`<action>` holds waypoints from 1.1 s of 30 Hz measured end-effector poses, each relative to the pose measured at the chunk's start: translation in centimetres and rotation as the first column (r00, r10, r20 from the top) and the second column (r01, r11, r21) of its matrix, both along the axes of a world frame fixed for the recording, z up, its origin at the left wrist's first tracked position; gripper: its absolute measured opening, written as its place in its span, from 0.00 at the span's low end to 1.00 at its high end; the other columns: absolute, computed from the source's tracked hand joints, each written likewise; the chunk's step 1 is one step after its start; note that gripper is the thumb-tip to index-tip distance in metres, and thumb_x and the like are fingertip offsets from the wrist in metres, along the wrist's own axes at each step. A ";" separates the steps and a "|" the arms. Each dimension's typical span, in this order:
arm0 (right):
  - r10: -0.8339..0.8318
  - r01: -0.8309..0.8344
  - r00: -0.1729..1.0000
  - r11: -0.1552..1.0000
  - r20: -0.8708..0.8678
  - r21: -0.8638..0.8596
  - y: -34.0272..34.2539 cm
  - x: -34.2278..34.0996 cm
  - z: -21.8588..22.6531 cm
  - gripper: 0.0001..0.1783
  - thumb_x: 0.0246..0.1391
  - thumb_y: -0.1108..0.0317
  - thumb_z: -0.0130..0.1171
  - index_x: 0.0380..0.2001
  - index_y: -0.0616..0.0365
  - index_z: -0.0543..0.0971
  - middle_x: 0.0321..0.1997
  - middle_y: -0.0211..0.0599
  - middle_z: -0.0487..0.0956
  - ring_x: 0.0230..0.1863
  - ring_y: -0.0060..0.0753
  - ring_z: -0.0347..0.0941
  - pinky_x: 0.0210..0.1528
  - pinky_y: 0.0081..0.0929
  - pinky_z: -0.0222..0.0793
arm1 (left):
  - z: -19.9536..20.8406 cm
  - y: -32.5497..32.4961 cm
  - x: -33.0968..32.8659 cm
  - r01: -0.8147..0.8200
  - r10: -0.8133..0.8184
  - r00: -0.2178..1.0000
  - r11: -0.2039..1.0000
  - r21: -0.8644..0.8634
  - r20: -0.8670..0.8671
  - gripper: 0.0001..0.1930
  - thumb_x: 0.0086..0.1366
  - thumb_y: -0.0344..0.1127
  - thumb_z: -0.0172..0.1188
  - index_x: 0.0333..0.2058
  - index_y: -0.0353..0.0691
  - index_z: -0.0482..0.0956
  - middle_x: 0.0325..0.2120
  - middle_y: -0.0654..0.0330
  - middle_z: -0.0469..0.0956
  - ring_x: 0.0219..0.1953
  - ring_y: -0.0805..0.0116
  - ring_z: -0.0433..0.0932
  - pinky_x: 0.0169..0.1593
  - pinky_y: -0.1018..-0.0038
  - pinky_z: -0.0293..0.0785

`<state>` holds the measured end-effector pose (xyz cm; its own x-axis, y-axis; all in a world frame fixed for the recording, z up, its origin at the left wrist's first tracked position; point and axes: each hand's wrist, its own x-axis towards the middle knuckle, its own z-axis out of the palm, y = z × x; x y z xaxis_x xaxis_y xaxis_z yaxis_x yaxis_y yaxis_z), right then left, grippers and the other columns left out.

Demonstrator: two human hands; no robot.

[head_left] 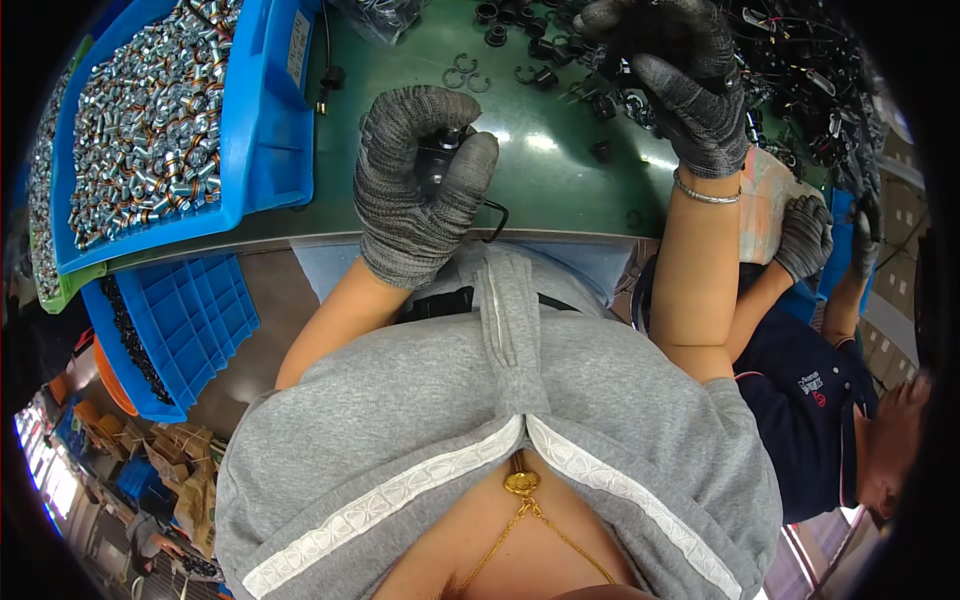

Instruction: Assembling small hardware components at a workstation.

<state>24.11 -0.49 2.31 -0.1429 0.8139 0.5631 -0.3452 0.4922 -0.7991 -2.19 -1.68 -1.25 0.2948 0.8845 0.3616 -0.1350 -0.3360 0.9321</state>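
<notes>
My left hand (415,185), in a grey knit glove, is curled above the near edge of the green table. Its thumb and fingers close round a small black part with a shiny metal end (437,165), mostly hidden by the glove. A thin black bent piece (495,222) sticks out below that hand; whether it joins the held part I cannot tell. My right hand (695,100), gloved alike, is over the small black parts at the back right. Its thumb stands apart from the fingers, which are partly cut off by the upper edge, and nothing held is visible.
A blue bin (240,190) full of metal fittings stands at the left. C-shaped metal clips (465,75) and black bushings (495,35) lie on the green table (545,190). Black cabled parts (800,70) heap up at right. A co-worker's gloved hand (805,240) is near my right arm.
</notes>
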 end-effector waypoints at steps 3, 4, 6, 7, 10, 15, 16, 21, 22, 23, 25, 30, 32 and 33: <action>-0.031 0.031 0.999 0.999 0.010 -0.023 -0.2 0.2 0.0 0.29 0.52 0.77 0.65 0.59 0.52 0.73 0.63 0.45 0.73 0.56 0.42 0.74 0.58 0.41 0.71 | -0.1 0.1 -0.1 -0.011 0.011 1.000 1.000 0.018 -0.017 0.16 0.58 0.28 0.68 0.44 0.42 0.76 0.40 0.62 0.76 0.35 0.76 0.75 0.41 0.77 0.76; -0.056 0.057 0.998 0.997 0.027 -0.046 -0.3 0.4 0.1 0.30 0.52 0.76 0.65 0.59 0.52 0.73 0.62 0.45 0.73 0.56 0.42 0.75 0.58 0.41 0.72 | 0.0 0.1 -0.2 -0.016 0.019 0.999 0.999 0.049 -0.045 0.16 0.58 0.28 0.69 0.44 0.42 0.76 0.40 0.62 0.76 0.35 0.76 0.75 0.41 0.77 0.76; -0.052 0.053 0.998 0.997 0.019 -0.054 -0.1 0.5 0.1 0.30 0.51 0.76 0.66 0.59 0.52 0.72 0.62 0.44 0.73 0.56 0.42 0.75 0.57 0.41 0.72 | 0.1 0.1 -0.2 -0.022 0.028 0.997 0.997 0.080 -0.072 0.16 0.58 0.28 0.69 0.44 0.42 0.76 0.40 0.62 0.76 0.36 0.76 0.75 0.41 0.76 0.76; -0.050 0.051 0.999 0.997 0.011 -0.062 -0.1 0.6 0.0 0.31 0.51 0.75 0.66 0.60 0.51 0.72 0.62 0.44 0.73 0.56 0.42 0.75 0.57 0.42 0.72 | 0.1 0.1 -0.1 -0.017 0.019 0.999 0.998 0.053 -0.048 0.16 0.58 0.29 0.69 0.44 0.42 0.76 0.40 0.62 0.76 0.36 0.75 0.76 0.42 0.76 0.76; -0.039 0.038 0.999 0.999 -0.011 -0.010 0.0 0.6 -0.2 0.32 0.52 0.76 0.65 0.61 0.50 0.72 0.62 0.44 0.73 0.56 0.42 0.75 0.57 0.43 0.73 | 0.1 0.1 0.0 -0.014 0.015 1.000 0.999 0.033 -0.025 0.16 0.58 0.29 0.69 0.44 0.42 0.76 0.40 0.62 0.76 0.36 0.75 0.76 0.42 0.76 0.76; -0.036 0.034 0.996 0.999 -0.077 -0.023 -0.1 0.2 -0.3 0.33 0.53 0.78 0.64 0.62 0.49 0.70 0.61 0.43 0.73 0.55 0.42 0.75 0.58 0.45 0.73 | 0.0 0.0 -0.2 -0.015 0.016 0.999 1.000 0.018 -0.045 0.16 0.58 0.28 0.69 0.44 0.42 0.76 0.40 0.62 0.76 0.37 0.75 0.76 0.42 0.76 0.76; -0.039 0.036 0.996 0.999 -0.079 -0.037 -0.1 0.2 -0.2 0.33 0.53 0.79 0.63 0.62 0.49 0.70 0.61 0.43 0.73 0.55 0.42 0.75 0.57 0.46 0.73 | -0.1 0.1 -0.4 0.002 0.001 0.998 0.999 0.054 -0.061 0.15 0.61 0.28 0.67 0.46 0.41 0.75 0.41 0.60 0.76 0.38 0.73 0.78 0.44 0.74 0.78; -0.055 0.053 0.998 0.997 -0.037 -0.061 -0.2 0.3 0.0 0.33 0.54 0.78 0.63 0.63 0.49 0.69 0.61 0.45 0.73 0.54 0.43 0.75 0.55 0.44 0.76 | 0.0 0.1 -0.3 0.023 -0.020 0.999 0.997 0.067 -0.050 0.15 0.63 0.27 0.65 0.47 0.39 0.74 0.43 0.57 0.77 0.39 0.70 0.80 0.46 0.73 0.79; -0.057 0.054 0.998 0.996 -0.031 -0.074 -0.2 0.3 0.1 0.32 0.54 0.77 0.63 0.62 0.49 0.69 0.61 0.46 0.72 0.54 0.42 0.75 0.54 0.44 0.76 | 0.1 0.0 -0.2 0.011 -0.010 1.000 0.999 0.044 -0.029 0.15 0.61 0.27 0.66 0.46 0.41 0.75 0.42 0.60 0.76 0.38 0.73 0.78 0.44 0.75 0.78; -0.056 0.054 0.998 0.996 -0.031 -0.074 -0.2 0.4 0.1 0.32 0.54 0.77 0.63 0.62 0.49 0.69 0.61 0.46 0.72 0.54 0.42 0.75 0.54 0.44 0.76 | 0.1 0.0 -0.1 0.000 0.001 1.000 1.000 0.019 -0.008 0.16 0.58 0.27 0.68 0.45 0.42 0.76 0.40 0.62 0.76 0.37 0.76 0.76 0.42 0.77 0.76; -0.101 0.105 0.993 0.992 0.057 -0.073 -0.3 0.5 0.3 0.32 0.54 0.77 0.63 0.62 0.50 0.69 0.59 0.46 0.74 0.52 0.40 0.75 0.51 0.41 0.77 | 0.0 0.1 -0.1 -0.005 0.005 1.000 1.000 0.025 -0.007 0.17 0.57 0.28 0.69 0.45 0.42 0.76 0.40 0.62 0.75 0.37 0.75 0.76 0.41 0.77 0.77; -0.246 0.253 0.948 0.968 0.203 -0.006 -1.0 -1.7 1.0 0.27 0.57 0.72 0.63 0.61 0.53 0.71 0.52 0.40 0.76 0.45 0.32 0.75 0.45 0.31 0.76 | 0.0 0.9 0.2 0.069 -0.086 0.990 0.987 0.145 0.114 0.27 0.57 0.28 0.70 0.53 0.43 0.68 0.43 0.55 0.77 0.40 0.69 0.80 0.44 0.72 0.81; -0.401 0.403 0.875 0.914 0.271 0.052 -1.0 -3.4 0.9 0.24 0.60 0.67 0.61 0.59 0.56 0.73 0.48 0.35 0.76 0.40 0.26 0.73 0.38 0.24 0.73 | -0.2 0.8 0.4 0.145 -0.172 0.956 0.981 0.128 0.237 0.34 0.51 0.29 0.75 0.54 0.46 0.65 0.44 0.55 0.76 0.40 0.68 0.80 0.43 0.72 0.82; -0.400 0.400 0.876 0.915 0.271 0.055 -0.9 -4.1 1.1 0.24 0.60 0.67 0.61 0.59 0.56 0.73 0.48 0.35 0.76 0.40 0.26 0.73 0.38 0.24 0.73 | -0.2 0.7 0.6 0.142 -0.170 0.957 0.981 0.130 0.237 0.34 0.51 0.29 0.75 0.54 0.46 0.65 0.44 0.55 0.76 0.40 0.68 0.80 0.43 0.72 0.82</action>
<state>20.04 -1.43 3.45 0.0488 0.8356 0.5472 0.1102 0.5400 -0.8344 -1.55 -0.96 -1.41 0.3151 0.7851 0.5332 -0.4143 -0.3917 0.8215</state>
